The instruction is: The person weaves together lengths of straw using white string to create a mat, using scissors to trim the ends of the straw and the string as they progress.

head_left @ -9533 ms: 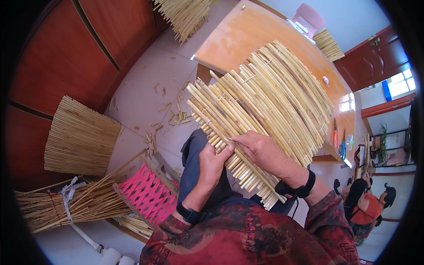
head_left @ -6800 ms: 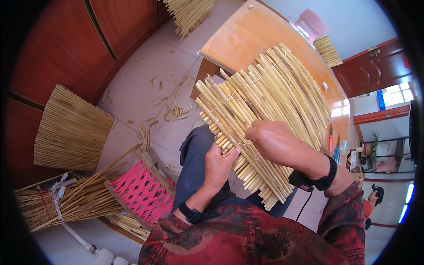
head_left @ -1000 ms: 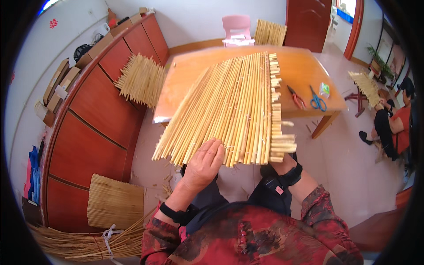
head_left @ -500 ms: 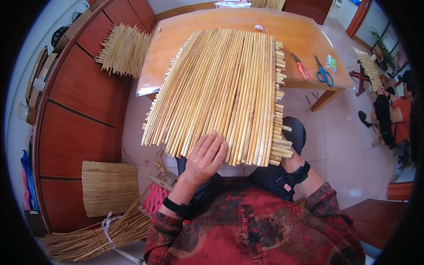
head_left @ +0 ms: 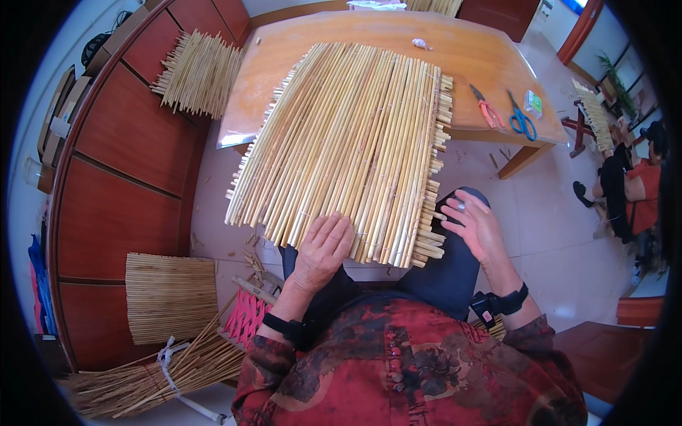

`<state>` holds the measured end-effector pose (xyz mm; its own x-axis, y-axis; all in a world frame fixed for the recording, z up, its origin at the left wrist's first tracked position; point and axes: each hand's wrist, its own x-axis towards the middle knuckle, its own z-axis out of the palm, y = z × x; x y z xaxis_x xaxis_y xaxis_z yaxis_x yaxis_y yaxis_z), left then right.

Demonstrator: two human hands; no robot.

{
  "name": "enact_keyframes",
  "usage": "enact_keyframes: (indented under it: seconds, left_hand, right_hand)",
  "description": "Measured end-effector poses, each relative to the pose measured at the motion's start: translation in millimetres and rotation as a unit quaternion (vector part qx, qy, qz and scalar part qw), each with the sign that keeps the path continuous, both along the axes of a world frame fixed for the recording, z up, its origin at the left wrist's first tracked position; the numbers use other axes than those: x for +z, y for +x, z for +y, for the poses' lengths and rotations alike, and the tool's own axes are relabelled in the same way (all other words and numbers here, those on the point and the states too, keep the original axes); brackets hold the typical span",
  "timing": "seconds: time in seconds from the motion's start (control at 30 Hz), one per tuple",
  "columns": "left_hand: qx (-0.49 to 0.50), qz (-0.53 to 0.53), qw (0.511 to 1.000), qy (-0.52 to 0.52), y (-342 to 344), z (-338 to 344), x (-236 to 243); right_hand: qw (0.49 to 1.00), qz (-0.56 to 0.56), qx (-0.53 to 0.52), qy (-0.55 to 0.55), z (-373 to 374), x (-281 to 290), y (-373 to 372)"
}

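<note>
A large mat of pale reed stalks [head_left: 341,149] lies tied side by side with thin thread, its far part on the wooden table and its near edge over my lap. My left hand [head_left: 323,250] is on that near edge, fingers pressed on top; its thumb is out of sight at the edge. To the right of the mat, my right hand [head_left: 477,228] is lifted off it with the fingers apart and nothing in them. A small silvery ring or thimble [head_left: 461,206] shows on one of its fingers. Uneven stalk ends stick out along the mat's right side.
Pliers with red handles [head_left: 486,106], blue-handled scissors [head_left: 522,119] and a small clear box [head_left: 533,104] lie on the table [head_left: 483,60]. Bundled stalks [head_left: 163,376] and a finished-looking mat [head_left: 170,297] are at the left. A co-worker [head_left: 632,184] sits far right.
My right hand has come out from beneath the mat's right near corner and opened, moving up and outward. The mat has shifted slightly left; my left hand has moved a little left with it.
</note>
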<state>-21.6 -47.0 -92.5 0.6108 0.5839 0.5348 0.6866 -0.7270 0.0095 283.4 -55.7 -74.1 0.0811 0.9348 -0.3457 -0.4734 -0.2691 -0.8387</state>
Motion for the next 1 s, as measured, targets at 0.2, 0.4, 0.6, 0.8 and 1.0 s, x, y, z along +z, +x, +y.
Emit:
enact_keyframes:
  seconds: [0.2,0.4,0.6,0.8,1.0]
  left_hand:
    - [0.027,-0.006,0.999,-0.044,0,-9,2]
    - [0.026,-0.078,0.996,-0.046,-23,-50,5]
    - [0.085,-0.164,0.958,-0.220,-37,-73,-4]
    - [0.123,-0.157,0.937,-0.287,-29,-61,-8]
    - [0.121,-0.123,0.944,-0.280,-22,-56,-2]
  right_hand:
    - [0.941,-0.317,0.093,0.075,2,-3,-2]
    - [0.934,-0.337,0.039,0.111,36,-6,22]
    - [0.797,-0.581,-0.049,0.157,99,-40,98]
    - [0.680,-0.707,-0.135,0.140,152,-23,117]
    - [0.509,-0.853,-0.109,0.026,179,-1,126]
